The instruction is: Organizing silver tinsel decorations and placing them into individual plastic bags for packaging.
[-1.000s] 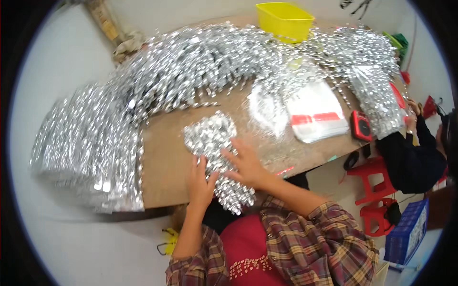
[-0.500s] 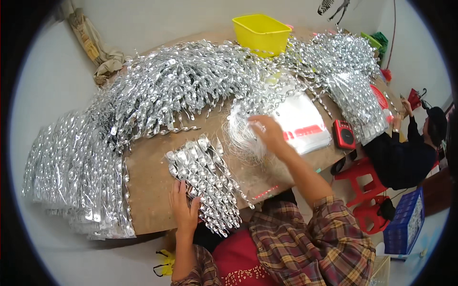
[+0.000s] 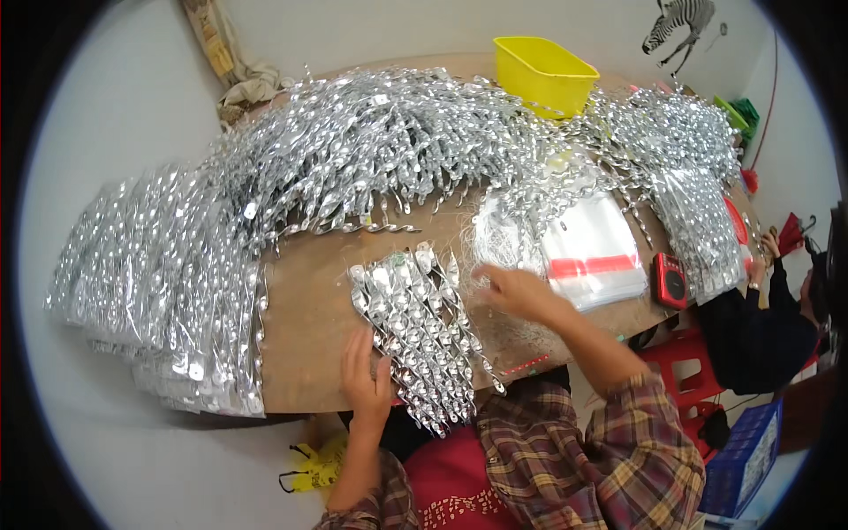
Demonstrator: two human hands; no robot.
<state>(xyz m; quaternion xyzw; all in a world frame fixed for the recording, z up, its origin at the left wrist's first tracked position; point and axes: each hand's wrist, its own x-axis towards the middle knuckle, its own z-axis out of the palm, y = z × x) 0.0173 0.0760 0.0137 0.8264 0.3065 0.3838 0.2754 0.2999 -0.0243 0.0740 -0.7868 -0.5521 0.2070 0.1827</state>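
Right hand [image 3: 517, 291] has been drawn from over the strings [image 3: 505, 247] toward the counter's [image 3: 305, 322] near edge; its grip cannot be determined. Spirals [image 3: 413, 322] are laid across that edge, flanked by the left hand [image 3: 365, 380], released.

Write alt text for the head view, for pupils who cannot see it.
A person's left hand is beside a bundle of twisted silver strips on a brown table; the right hand is near white strings. Behind are a silver heap and yellow bin.
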